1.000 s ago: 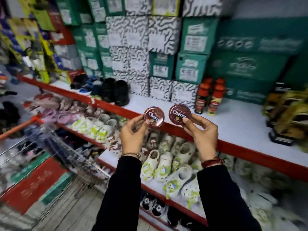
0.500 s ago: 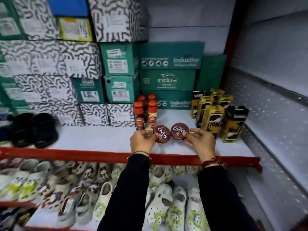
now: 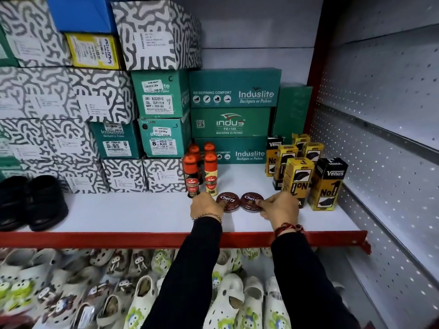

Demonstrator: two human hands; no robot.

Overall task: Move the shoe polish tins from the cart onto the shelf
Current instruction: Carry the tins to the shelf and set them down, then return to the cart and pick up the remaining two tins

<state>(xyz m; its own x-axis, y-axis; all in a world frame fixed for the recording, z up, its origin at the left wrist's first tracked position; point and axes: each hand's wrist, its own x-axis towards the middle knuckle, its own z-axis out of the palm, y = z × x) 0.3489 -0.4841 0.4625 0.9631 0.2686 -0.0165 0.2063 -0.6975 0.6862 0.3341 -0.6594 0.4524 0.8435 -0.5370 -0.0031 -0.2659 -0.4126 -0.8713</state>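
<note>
A: Head view, change? Hands?
B: Both tins came down from mid-air onto the shelf (image 3: 147, 217). Left hand (image 3: 206, 206) fingers still pinch left tin (image 3: 228, 201); right hand (image 3: 279, 207) pinches right tin (image 3: 251, 200).
A: Meaning?
B: Placed, touching; release likely next.

- Lighting: bright, even, overhead; soft shadows behind boxes.
- Sharpness: centre crisp; lower-left corner blurred.
- Distortion: wide-angle bowing at edges.
- Glare: none notable.
</note>
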